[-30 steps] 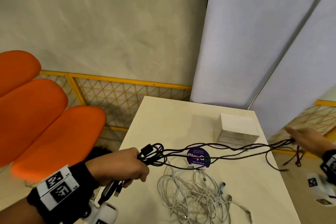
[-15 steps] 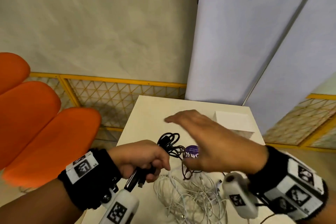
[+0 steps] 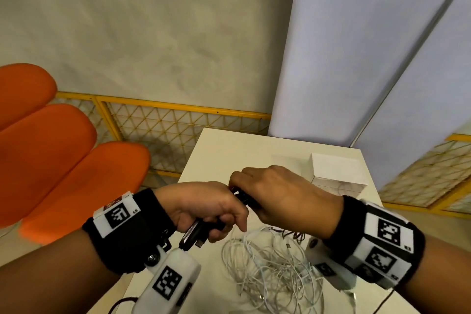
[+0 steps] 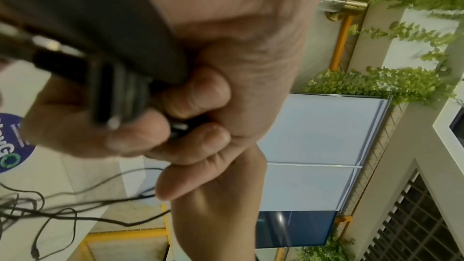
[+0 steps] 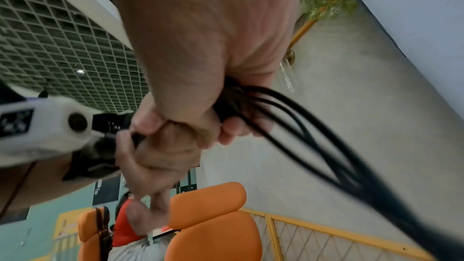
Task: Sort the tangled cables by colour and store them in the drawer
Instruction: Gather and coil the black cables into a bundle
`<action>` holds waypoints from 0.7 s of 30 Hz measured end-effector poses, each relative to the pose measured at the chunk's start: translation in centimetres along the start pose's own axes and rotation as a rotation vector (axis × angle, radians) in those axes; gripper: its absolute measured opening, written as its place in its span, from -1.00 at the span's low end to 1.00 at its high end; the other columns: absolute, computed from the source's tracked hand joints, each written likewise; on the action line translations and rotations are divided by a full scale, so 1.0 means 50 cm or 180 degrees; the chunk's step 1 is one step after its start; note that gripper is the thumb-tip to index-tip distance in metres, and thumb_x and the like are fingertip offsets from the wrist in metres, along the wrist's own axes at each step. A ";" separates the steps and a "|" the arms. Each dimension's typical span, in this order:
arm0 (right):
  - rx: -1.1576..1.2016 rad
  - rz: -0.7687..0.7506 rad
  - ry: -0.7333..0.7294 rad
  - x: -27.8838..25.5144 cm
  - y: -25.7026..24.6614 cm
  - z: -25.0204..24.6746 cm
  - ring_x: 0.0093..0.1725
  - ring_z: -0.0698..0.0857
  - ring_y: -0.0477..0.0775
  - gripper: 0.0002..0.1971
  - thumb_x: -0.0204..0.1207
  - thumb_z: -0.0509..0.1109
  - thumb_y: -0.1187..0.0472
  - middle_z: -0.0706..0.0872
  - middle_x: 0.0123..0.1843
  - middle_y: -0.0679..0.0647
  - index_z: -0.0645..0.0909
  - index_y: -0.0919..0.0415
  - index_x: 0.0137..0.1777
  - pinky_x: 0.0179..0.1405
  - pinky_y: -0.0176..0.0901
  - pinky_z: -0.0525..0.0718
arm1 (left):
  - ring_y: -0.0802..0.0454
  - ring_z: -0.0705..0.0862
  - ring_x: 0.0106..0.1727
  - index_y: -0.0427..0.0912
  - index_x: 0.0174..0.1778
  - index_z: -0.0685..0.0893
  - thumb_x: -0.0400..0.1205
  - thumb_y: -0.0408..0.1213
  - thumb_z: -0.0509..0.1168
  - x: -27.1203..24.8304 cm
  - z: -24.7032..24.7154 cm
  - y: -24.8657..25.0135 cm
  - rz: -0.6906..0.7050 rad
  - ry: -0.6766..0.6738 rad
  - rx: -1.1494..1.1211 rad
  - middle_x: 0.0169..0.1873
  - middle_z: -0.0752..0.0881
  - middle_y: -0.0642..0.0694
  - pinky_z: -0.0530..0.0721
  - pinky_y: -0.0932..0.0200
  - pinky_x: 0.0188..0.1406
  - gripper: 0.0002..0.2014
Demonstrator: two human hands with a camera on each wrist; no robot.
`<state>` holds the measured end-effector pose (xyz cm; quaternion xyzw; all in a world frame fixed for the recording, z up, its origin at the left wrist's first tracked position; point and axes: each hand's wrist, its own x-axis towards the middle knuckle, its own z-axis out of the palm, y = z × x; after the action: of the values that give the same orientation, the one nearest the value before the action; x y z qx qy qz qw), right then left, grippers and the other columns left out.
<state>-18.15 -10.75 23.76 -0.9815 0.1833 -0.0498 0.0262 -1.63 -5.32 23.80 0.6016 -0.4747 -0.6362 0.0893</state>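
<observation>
My left hand (image 3: 219, 224) grips a bunch of black cables (image 3: 195, 234) above the white table (image 3: 229, 150), their plugs sticking out below the fist. In the left wrist view its fingers (image 4: 195, 94) curl round the black plugs (image 4: 118, 90). My right hand (image 3: 238, 186) sits right against the left, holding the same black cables (image 5: 301, 136), which loop out past its curled fingers (image 5: 233, 126). A tangle of white cables (image 3: 270, 267) lies on the table below both hands. A small white box (image 3: 336, 171) stands at the table's back right.
Orange chair backs (image 3: 63, 160) stand left of the table, with a yellow mesh fence (image 3: 178, 130) behind. Pale panels (image 3: 356, 58) rise at the back right. A purple round sticker (image 4: 10, 142) lies on the tabletop, with loose black strands (image 4: 62, 205) hanging beside it.
The right hand swung in from the far right, where it held the black cables stretched out. It now grips the gathered bundle beside the left hand, which stayed closed.
</observation>
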 end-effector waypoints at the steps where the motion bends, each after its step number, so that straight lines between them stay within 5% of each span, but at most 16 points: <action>1: -0.0059 0.0029 0.0024 0.000 0.005 -0.005 -0.26 0.66 0.23 -0.82 0.60 0.35 0.17 0.73 -0.12 0.08 0.52 0.13 0.16 -0.39 -0.01 0.46 | 0.03 0.38 -0.67 -0.07 -0.69 0.32 0.52 -0.42 0.37 0.001 -0.001 -0.001 0.0004 0.0004 0.0052 -0.79 0.23 -0.02 0.33 0.08 -0.33 -0.49; 5: -0.0589 0.0010 0.0137 -0.004 0.016 -0.025 -0.55 0.30 0.20 -0.77 0.52 0.28 -0.05 0.54 -0.53 0.06 0.55 0.11 -0.19 -0.60 -0.17 0.01 | 0.00 0.39 -0.63 -0.06 -0.67 0.33 0.38 -0.29 0.46 0.007 0.006 0.000 -0.0036 -0.0115 0.0184 -0.71 0.26 -0.07 0.36 -0.07 -0.13 -0.56; 9: -0.0942 -0.0146 -0.0068 -0.002 0.021 -0.030 -0.60 0.14 0.14 -0.72 0.23 0.55 -0.02 0.36 -0.66 -0.01 0.53 0.07 -0.49 -0.51 -0.32 -0.19 | 0.03 0.41 -0.68 -0.07 -0.67 0.31 0.52 -0.38 0.37 0.019 0.018 0.000 -0.0085 -0.0335 0.0136 -0.74 0.26 -0.05 0.46 0.02 -0.17 -0.51; 12: -0.1136 -0.0113 -0.0075 -0.009 0.020 -0.037 -0.63 0.18 0.17 -0.72 0.22 0.58 0.05 0.47 -0.64 0.01 0.52 0.09 -0.47 -0.55 -0.26 -0.12 | 0.03 0.38 -0.71 -0.04 -0.74 0.28 0.59 -0.43 0.25 0.021 0.026 0.009 -0.0163 -0.0561 -0.0009 -0.82 0.21 0.00 0.46 0.07 -0.20 -0.44; 17: -0.1042 -0.0299 0.0397 -0.020 0.003 -0.031 -0.51 0.57 0.11 -0.80 0.47 0.44 0.22 0.58 -0.25 0.05 0.47 0.14 -0.01 -0.68 -0.09 0.33 | 0.12 0.39 -0.71 0.02 -0.79 0.33 0.64 -0.38 0.12 0.017 0.025 0.024 -0.0092 -0.1193 -0.0401 -0.87 0.23 0.06 0.50 0.14 -0.04 -0.40; 21: -0.1131 -0.0581 0.0473 -0.033 0.013 -0.030 -0.53 0.56 0.13 -0.94 0.53 0.26 0.30 0.58 -0.37 0.05 0.49 0.17 -0.16 -0.69 -0.09 0.36 | 0.16 0.41 -0.70 0.02 -0.77 0.38 0.52 -0.34 0.20 0.012 0.033 0.021 0.0068 -0.1546 -0.0673 -0.86 0.28 0.09 0.54 0.09 0.09 -0.51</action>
<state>-20.07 -10.83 25.05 -0.9768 0.1009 -0.0911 -0.1654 -3.68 -5.47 23.88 0.4136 -0.4195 -0.8070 0.0418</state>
